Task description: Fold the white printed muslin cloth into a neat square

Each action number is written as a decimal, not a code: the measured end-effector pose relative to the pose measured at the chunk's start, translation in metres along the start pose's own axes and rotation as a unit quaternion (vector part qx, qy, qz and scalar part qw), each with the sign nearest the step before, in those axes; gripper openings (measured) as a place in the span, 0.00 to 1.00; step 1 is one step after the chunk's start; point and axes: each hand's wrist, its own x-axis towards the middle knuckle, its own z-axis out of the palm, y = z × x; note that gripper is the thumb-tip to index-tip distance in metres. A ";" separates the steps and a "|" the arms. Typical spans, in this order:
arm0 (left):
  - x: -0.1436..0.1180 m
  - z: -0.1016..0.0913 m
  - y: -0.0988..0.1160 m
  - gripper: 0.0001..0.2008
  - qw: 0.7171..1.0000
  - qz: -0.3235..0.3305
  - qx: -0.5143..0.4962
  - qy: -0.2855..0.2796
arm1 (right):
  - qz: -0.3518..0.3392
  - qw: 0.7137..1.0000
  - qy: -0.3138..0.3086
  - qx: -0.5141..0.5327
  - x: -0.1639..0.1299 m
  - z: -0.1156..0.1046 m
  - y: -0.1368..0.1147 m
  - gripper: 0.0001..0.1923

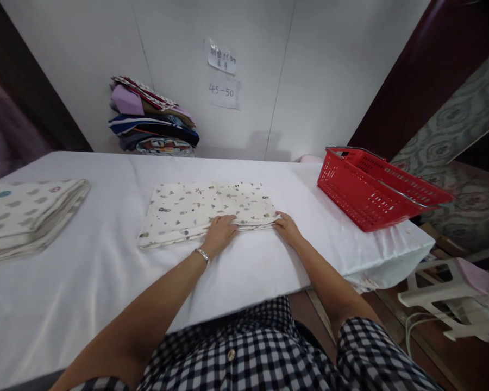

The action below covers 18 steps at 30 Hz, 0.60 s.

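A folded white cloth (206,205) with a small print of plants and figures lies flat in front of me on the covered table. At the middle of its front edge, my left hand (220,234) has its fingers over the layers and grips the edge. My right hand (287,228) pinches the front right corner of the same cloth between thumb and fingers. Some of the fingertips are hidden by the fabric and the hands.
To the left lies another folded cloth (32,214) with grey hearts. A red plastic basket (350,187) stands at the table's right end. Behind the table rises a stack of folded fabrics (152,119) against the wall. A white stool (444,288) is at the lower right.
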 end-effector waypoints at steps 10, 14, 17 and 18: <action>0.010 0.013 0.005 0.15 0.999 -0.029 -0.036 0.022 | 0.065 0.994 -0.016 0.082 -0.001 0.006 0.005 0.12; 0.012 0.014 0.008 0.15 0.997 -0.055 -0.052 0.029 | 0.076 0.993 -0.010 0.090 -0.001 0.008 0.006 0.12; 0.013 0.013 0.011 0.15 0.996 -0.067 -0.050 0.031 | 0.088 0.992 -0.007 0.088 -0.001 0.007 0.005 0.11; 0.013 0.012 0.012 0.16 0.996 -0.068 -0.050 0.032 | 0.092 0.991 -0.008 0.093 -0.001 0.007 0.004 0.12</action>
